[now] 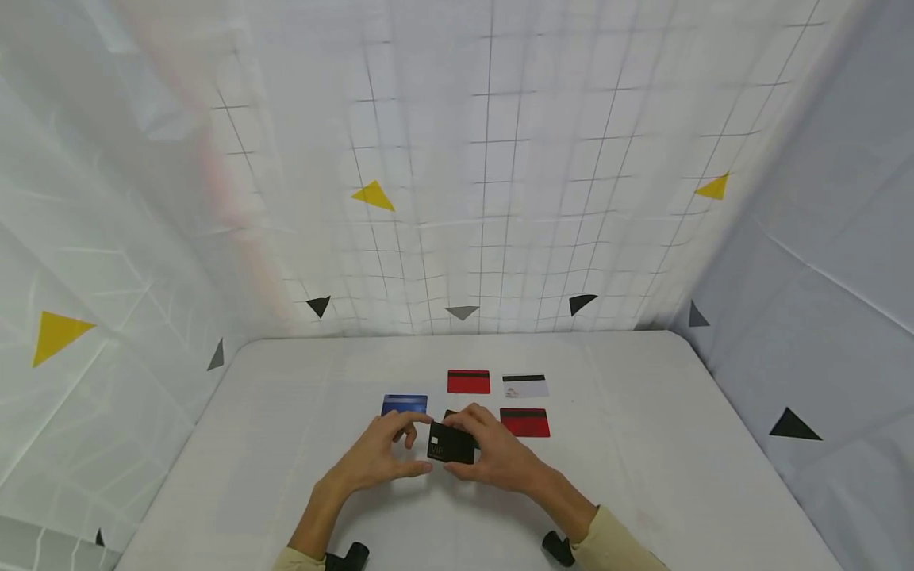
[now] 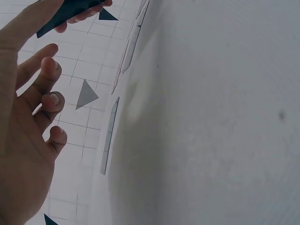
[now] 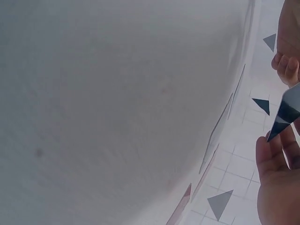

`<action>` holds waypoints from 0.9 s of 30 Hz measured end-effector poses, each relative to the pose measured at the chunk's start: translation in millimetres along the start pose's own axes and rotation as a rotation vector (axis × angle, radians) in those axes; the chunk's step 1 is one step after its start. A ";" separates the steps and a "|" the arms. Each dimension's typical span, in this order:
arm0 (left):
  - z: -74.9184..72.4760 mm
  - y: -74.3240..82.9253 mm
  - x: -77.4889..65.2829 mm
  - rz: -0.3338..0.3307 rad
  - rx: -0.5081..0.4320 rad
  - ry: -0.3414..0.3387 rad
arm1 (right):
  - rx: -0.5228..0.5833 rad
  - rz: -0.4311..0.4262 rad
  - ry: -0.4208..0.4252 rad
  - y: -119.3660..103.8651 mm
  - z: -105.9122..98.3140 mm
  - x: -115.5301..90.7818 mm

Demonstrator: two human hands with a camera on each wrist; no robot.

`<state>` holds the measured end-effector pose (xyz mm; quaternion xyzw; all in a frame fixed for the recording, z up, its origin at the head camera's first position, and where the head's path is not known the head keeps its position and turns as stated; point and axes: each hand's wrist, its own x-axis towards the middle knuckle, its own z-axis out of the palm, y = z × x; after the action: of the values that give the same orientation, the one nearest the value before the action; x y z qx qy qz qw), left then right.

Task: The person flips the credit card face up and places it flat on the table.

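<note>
A black card with a chip and "VIP" lettering (image 1: 450,446) is up off the table, its face toward the head camera. My right hand (image 1: 500,454) grips its right side between thumb and fingers. At its left edge is my left hand (image 1: 382,454), index finger and thumb spread apart, the index fingertip at the upper left corner; firm contact is unclear. The left wrist view shows the card (image 2: 70,14) beyond the thumb, the other fingers loosely curled. In the right wrist view the card (image 3: 285,112) extends out of frame. Another dark card (image 1: 448,413) shows partly behind the right hand.
On the white table (image 1: 607,492) lie a blue card (image 1: 404,404) by the left hand, a red card (image 1: 468,381) and a white card (image 1: 525,386) farther back, and another red card (image 1: 525,423) beside the right hand. White sheets stand around the table.
</note>
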<state>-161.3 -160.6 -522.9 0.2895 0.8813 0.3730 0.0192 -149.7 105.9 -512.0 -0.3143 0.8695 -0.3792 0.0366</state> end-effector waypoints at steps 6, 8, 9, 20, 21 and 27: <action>-1.2 1.7 -0.8 -0.007 -0.003 -0.003 | -0.123 -0.021 0.012 -0.7 2.3 -1.6; -0.5 1.1 -1.1 -0.005 0.004 -0.003 | -0.146 -0.022 0.011 -0.6 3.2 -2.1; -0.1 0.7 -1.1 0.000 0.009 -0.004 | -0.153 -0.023 0.009 -0.6 3.5 -2.2; 2.3 1.0 -2.5 0.040 0.026 -0.002 | -0.220 -0.038 0.001 -0.8 5.2 -3.6; 1.9 1.2 -2.4 0.037 0.024 -0.004 | -0.221 -0.039 0.001 -0.8 5.2 -3.5; 0.4 -1.5 -1.1 0.075 0.029 0.000 | -0.230 -0.048 0.001 -0.4 5.3 -3.3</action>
<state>-161.0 -161.7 -524.3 0.3227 0.8751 0.3606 0.0010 -145.2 104.3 -516.1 -0.3370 0.8995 -0.2779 -0.0093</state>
